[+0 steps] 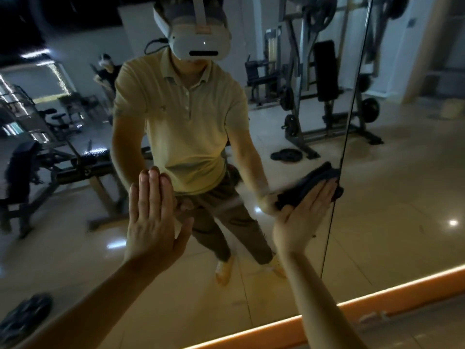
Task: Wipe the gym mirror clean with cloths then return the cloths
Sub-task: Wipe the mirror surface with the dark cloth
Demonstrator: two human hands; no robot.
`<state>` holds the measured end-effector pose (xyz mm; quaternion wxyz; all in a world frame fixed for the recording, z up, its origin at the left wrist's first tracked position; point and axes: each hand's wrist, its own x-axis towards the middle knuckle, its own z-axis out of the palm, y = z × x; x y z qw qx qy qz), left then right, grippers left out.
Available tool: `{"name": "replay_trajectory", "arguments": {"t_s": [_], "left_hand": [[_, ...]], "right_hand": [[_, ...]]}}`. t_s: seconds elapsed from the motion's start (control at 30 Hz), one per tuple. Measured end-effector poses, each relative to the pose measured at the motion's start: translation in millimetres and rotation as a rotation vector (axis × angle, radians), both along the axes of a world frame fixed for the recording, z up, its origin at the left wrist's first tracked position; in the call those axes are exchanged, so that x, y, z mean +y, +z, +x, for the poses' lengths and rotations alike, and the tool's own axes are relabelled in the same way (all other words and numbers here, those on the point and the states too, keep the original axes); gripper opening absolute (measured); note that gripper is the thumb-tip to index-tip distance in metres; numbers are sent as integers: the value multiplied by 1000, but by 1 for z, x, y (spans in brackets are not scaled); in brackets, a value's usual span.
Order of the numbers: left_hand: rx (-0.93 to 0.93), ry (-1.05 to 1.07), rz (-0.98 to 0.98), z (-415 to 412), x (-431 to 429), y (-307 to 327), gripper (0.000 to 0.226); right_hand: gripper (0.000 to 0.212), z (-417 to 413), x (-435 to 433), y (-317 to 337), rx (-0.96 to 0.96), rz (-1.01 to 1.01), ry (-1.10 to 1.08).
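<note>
The gym mirror (390, 197) fills almost the whole head view and shows my own reflection. My left hand (153, 217) lies flat against the glass with straight fingers and holds nothing. My right hand (304, 217) presses a dark cloth (309, 182) onto the mirror with straight fingers, right beside a vertical seam (337, 187) between two mirror panels. Part of the cloth is hidden under my fingers.
An orange lit strip (392, 295) runs along the mirror's bottom edge at the lower right, with tiled floor (412, 336) below it. Reflected in the glass are weight benches, a rack with plates, loose plates on the floor and another person far back.
</note>
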<state>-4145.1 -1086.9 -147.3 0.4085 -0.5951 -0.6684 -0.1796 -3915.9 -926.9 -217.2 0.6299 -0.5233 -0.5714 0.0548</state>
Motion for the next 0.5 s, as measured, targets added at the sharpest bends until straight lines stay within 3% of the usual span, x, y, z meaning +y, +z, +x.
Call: {"name": "replay_trajectory", "arguments": {"t_s": [0.07, 0.1, 0.2, 0.27, 0.33, 0.43, 0.5], "left_hand": [[2, -2, 6, -3, 1, -2, 95], [9, -5, 8, -5, 1, -2, 95], [35, 8, 9, -11, 1, -2, 96], [43, 17, 9, -13, 1, -1, 98], [33, 27, 2, -10, 3, -2, 100], [30, 38, 1, -5, 5, -3, 103], [25, 42, 0, -1, 4, -2, 104]], "right_hand": [[70, -50, -31, -9, 28, 74, 77], [66, -74, -52, -21, -78, 127, 180], [72, -90, -78, -62, -692, 437, 476], [83, -59, -55, -76, -875, 516, 466], [89, -18, -31, -87, -781, 332, 357], [92, 37, -2, -94, -349, -68, 100], [90, 29, -2, -84, -117, -211, 39]]}}
